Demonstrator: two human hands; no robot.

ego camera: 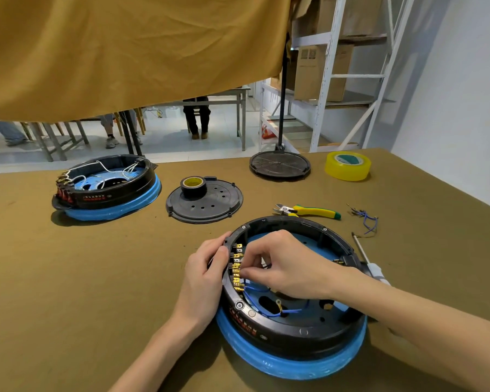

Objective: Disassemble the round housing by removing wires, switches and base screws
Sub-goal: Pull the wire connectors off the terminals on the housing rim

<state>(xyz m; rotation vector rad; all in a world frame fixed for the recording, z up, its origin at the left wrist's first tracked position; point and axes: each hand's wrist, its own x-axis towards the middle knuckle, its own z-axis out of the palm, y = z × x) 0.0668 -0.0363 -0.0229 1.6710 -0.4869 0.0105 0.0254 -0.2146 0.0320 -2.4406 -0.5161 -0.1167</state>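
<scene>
Round housing (292, 281) lies opened; blue wires (269, 309) and switches remain. Right hand (289, 264) pinches a wire terminal; left hand (207, 275) grips the rim.

Round housing (292, 323): glossy black plastic shell, smooth, w/ shiny blue film wrap round the bottom rim; brass-look metal terminals (238, 274) inside, blue plastic-coated wires (269, 314). Table cover (77, 278): matt olive cloth, woven. Hanging curtain (125, 52): mustard cloth, matt, creased. Black lid (204, 200): matt plastic. Cutters (309, 211): bare metal jaws, yellow/green rubbery grips. Yellow tape roll (348, 166): glossy, translucent. Shelf boxes (320, 72): plain cardboard.
</scene>
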